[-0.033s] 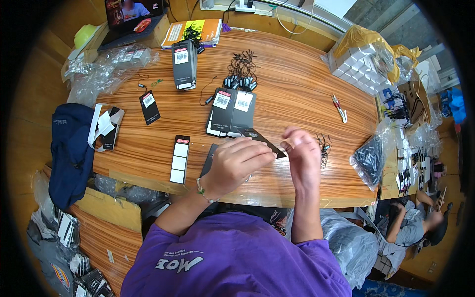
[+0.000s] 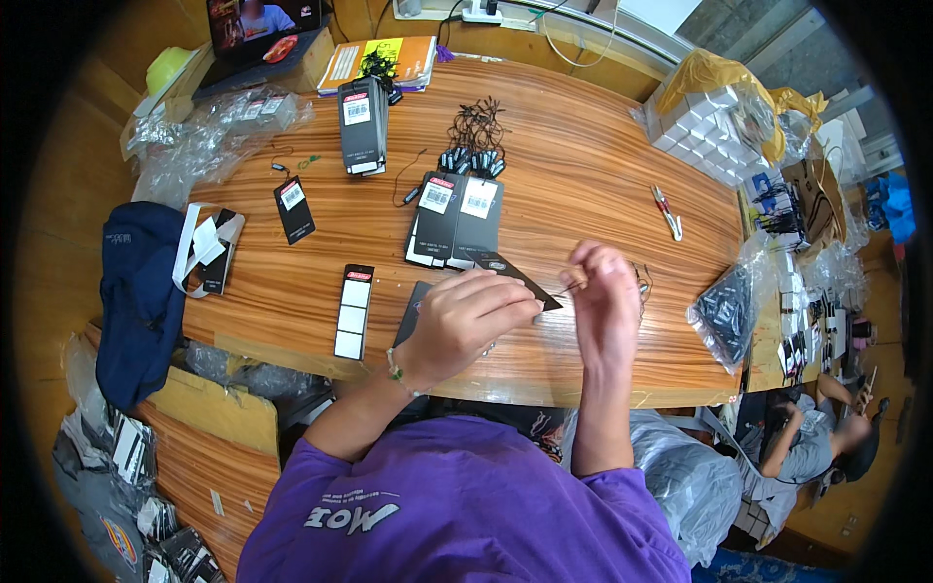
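Note:
My left hand [image 2: 466, 319] is closed on a black hang tag [image 2: 520, 277], held tilted above the near part of the table. My right hand [image 2: 604, 296] is to its right, with fingertips pinched on a thin dark cord [image 2: 570, 288] that runs to the tag's lower corner. Just beyond lie two grey stacks of hang tags [image 2: 453, 238] with barcode stickers, their black strings [image 2: 476, 126] bunched at the top. Under my left wrist another dark tag [image 2: 412, 309] is partly hidden. Loose strings [image 2: 641, 282] lie behind my right hand.
Left of my hands rests a tag with white panels [image 2: 352, 311]; farther off are a single tag [image 2: 293, 209] and a thick tag stack [image 2: 363, 126]. Red-handled snips [image 2: 667, 212] lie at right, near a plastic bag of dark pieces [image 2: 729, 311] and white boxes [image 2: 708, 131]. Another person [image 2: 812, 437] sits at far right.
My right hand has shifted slightly right and away from the tag, and the cord now shows stretched between them. My left hand and the tag have stayed in place.

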### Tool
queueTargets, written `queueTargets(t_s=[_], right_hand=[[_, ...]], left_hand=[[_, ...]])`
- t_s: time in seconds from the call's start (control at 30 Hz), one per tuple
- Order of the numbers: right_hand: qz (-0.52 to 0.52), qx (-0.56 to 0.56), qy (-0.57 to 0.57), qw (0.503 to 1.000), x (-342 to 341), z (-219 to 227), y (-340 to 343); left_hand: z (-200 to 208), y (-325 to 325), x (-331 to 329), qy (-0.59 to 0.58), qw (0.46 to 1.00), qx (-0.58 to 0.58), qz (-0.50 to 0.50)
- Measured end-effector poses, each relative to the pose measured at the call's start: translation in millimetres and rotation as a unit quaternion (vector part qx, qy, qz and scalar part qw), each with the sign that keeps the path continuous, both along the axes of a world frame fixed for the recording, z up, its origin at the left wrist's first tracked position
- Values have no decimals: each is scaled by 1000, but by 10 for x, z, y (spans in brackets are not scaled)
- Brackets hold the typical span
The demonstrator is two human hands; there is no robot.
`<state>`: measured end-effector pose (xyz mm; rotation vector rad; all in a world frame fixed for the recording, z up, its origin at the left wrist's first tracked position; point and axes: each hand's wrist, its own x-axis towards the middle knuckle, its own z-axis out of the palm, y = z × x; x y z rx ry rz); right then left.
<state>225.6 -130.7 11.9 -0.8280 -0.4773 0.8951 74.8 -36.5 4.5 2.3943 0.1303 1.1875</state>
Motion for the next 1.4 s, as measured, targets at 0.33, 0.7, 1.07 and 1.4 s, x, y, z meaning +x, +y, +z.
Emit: queueTargets(t_s=[0.33, 0.7, 1.07, 1.4], right_hand=[[-11, 75, -26, 997, -26, 88, 150], [-19, -42, -86, 995, 3, -101, 31], [-27, -59, -214, 975, -54, 98, -87], [-163, -84, -479, 859, -325, 84, 147]], left_hand=[[-51, 209, -221, 100, 981, -165, 22], [-297, 940, -1342, 341, 879, -289, 168], [114, 566, -1163, 51, 864, -480, 143], [145, 85, 48, 4, 910, -412, 50]])
